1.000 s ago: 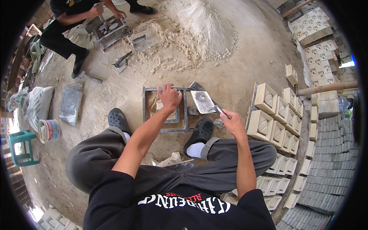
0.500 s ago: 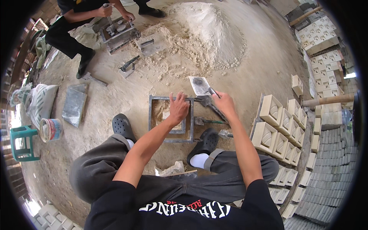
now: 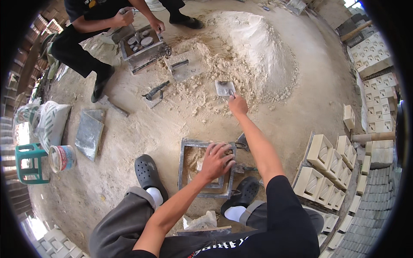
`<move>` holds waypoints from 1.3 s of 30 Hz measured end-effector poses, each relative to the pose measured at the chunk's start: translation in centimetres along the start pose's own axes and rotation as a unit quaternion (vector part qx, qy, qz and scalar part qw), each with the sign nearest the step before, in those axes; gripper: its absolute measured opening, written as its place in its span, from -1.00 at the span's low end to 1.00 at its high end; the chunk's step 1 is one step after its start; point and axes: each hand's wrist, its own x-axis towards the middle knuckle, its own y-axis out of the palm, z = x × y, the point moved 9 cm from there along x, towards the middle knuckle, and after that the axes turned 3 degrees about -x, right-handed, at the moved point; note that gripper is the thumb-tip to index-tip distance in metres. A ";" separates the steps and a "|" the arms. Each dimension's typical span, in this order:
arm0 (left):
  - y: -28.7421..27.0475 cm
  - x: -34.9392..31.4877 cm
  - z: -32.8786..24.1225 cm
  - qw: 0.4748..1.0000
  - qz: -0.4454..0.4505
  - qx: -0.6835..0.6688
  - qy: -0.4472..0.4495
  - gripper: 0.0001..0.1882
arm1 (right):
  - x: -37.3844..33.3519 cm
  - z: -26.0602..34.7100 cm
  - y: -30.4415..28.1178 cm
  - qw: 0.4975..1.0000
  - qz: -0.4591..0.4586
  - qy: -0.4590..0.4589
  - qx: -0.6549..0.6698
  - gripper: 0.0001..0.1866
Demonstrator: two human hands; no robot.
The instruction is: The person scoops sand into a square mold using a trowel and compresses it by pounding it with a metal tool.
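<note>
held the trowel (image 3: 223,91) by its handle in the right hand (image 3: 238,105), fingers curled tightly round and closed on it. reached well forward at full arm's length, with the blade over the near edge of the crumbly pale material (image 3: 206,101); could not tell hovering from touching there. laid the left hand (image 3: 215,162) half open across the square dark frame (image 3: 181,167), fingers spread and slightly bent, tips at the right-hand bar; could not tell clasping from mere resting. had the frame flat on the ground, between and just beyond the left clog (image 3: 150,176) and the right clog (image 3: 245,191), with more pale stuff (image 3: 194,161) inside. faced a tall powder heap (image 3: 262,47) beyond the trowel. saw, at the upper left, a co-worker's hands (image 3: 157,26) at a box (image 3: 146,58). had rows of moulded blocks (image 3: 318,152) to the right, and dark slabs (image 3: 89,134), a bucket (image 3: 61,158) and a green stool (image 3: 32,163) to the left.
</note>
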 end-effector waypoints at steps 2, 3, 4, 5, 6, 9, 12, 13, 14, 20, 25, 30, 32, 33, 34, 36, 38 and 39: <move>1.1 -0.6 -0.6 0.999 0.029 0.036 0.007 -0.63 | 1.4 1.7 -0.2 1.000 -0.024 0.002 0.013 -0.53; 2.0 -0.7 -1.2 0.996 0.057 0.065 0.021 -0.55 | 2.0 1.3 0.2 1.000 -0.027 0.003 0.012 -0.53; 2.6 -1.0 -1.5 0.994 0.071 0.084 0.012 -0.40 | 2.0 0.3 0.4 0.999 -0.043 -0.007 0.013 -0.53; 3.1 -1.5 -2.2 0.995 0.072 0.074 0.013 -0.40 | 1.9 -1.2 0.2 0.998 -0.060 -0.016 0.012 -0.54; 2.9 -1.5 -2.0 0.993 0.069 0.096 0.008 -0.37 | 1.6 -1.2 -0.5 0.998 -0.065 -0.020 0.015 -0.54; 2.4 -2.3 -1.8 0.990 0.068 0.126 -0.001 -0.33 | -1.7 -2.7 -2.5 0.997 -0.049 -0.056 0.021 -0.55; 3.0 -3.6 -2.4 0.985 0.108 0.133 0.030 -0.32 | -5.8 -5.8 -6.4 0.993 -0.054 -0.094 0.054 -0.56; 2.7 -3.4 -2.5 0.985 0.106 0.134 0.041 -0.34 | -6.9 -6.6 -8.5 0.988 -0.068 -0.128 0.056 -0.55; 2.6 -3.4 -2.4 0.985 0.100 0.131 0.043 -0.38 | -8.4 -7.6 -10.2 0.982 -0.078 -0.162 0.055 -0.55; -1.9 -4.0 1.9 0.997 -0.058 0.017 -0.057 -0.60 | -19.4 -11.2 -19.4 0.972 0.005 -0.230 0.047 -0.61; -1.1 -6.0 2.3 0.985 -0.084 -0.083 -0.126 -0.55 | -27.4 -13.7 -22.4 0.956 0.071 -0.284 -0.018 -0.66; 1.7 -8.3 0.7 0.989 -0.047 -0.122 -0.072 -0.39 | -30.8 -14.4 -22.3 0.931 0.100 -0.342 -0.083 -0.66; 2.4 -9.0 0.2 0.994 -0.028 -0.088 -0.052 -0.32 | -31.7 -14.0 -21.3 0.905 0.129 -0.363 -0.177 -0.65; 2.8 -9.0 -0.7 0.998 -0.008 -0.058 -0.034 -0.25 | -32.1 -13.5 -21.5 0.906 0.128 -0.361 -0.178 -0.65; 2.8 -9.1 -1.3 0.998 -0.007 -0.059 -0.033 -0.25 | -32.7 -12.9 -21.4 0.895 0.134 -0.373 -0.204 -0.64; 4.3 -9.3 -2.0 0.995 0.085 0.018 -0.038 -0.13 | -33.3 -11.7 -21.3 0.884 0.139 -0.383 -0.230 -0.64; 4.5 -9.3 -3.0 0.993 0.101 0.044 -0.032 -0.11 | -33.2 -10.5 -21.0 0.868 0.150 -0.391 -0.267 -0.65; 4.8 -9.4 -3.3 0.990 0.117 0.070 -0.028 -0.09 | -33.1 -9.7 -21.1 0.868 0.150 -0.391 -0.267 -0.65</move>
